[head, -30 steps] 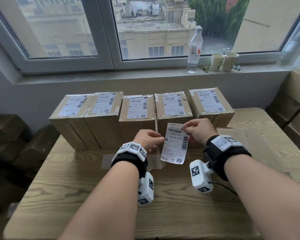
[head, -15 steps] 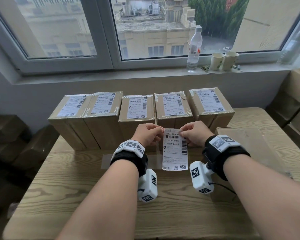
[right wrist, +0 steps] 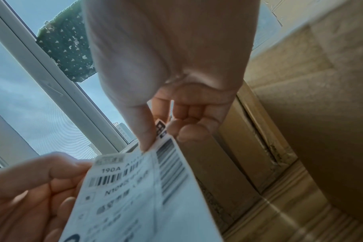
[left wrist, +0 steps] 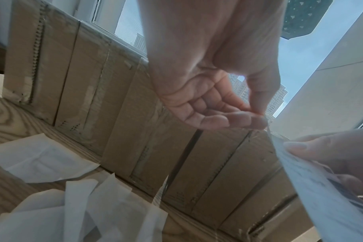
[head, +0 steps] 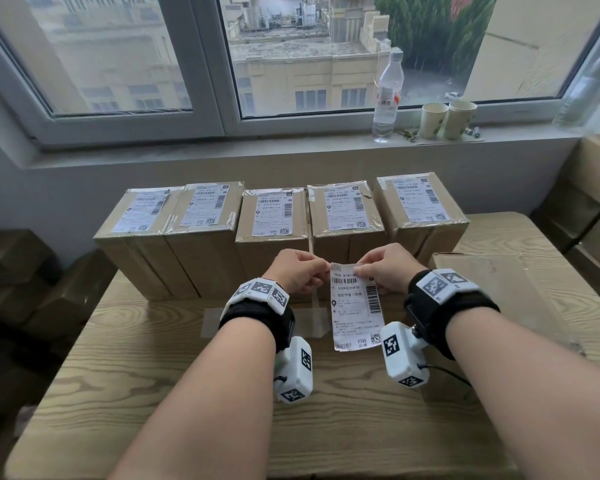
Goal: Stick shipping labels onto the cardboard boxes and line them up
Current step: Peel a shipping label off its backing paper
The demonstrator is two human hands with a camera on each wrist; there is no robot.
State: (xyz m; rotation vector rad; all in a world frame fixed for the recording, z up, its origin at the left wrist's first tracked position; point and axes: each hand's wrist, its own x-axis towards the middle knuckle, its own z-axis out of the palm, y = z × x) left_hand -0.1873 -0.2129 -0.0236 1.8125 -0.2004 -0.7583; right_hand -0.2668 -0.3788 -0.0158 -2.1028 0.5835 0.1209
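A white shipping label (head: 355, 306) hangs upright above the wooden table (head: 153, 393), in front of a row of several labelled cardboard boxes (head: 272, 237). My left hand (head: 300, 271) pinches its top left corner (left wrist: 265, 126) between thumb and fingers. My right hand (head: 383, 268) pinches the top right corner (right wrist: 162, 135). In the right wrist view the label's (right wrist: 139, 193) printed side faces the camera. A flat unlabelled box (head: 499, 289) lies at the right, under my right wrist.
Peeled backing papers (left wrist: 77, 204) lie on the table in front of the boxes. A water bottle (head: 388, 95) and two paper cups (head: 447, 119) stand on the windowsill. More cardboard boxes (head: 596, 188) are stacked at the right, and dark ones at the left (head: 14, 282).
The label turned from tilted to upright. My left hand moved up from its left edge to the top left corner, and both hands drew close together at the top.
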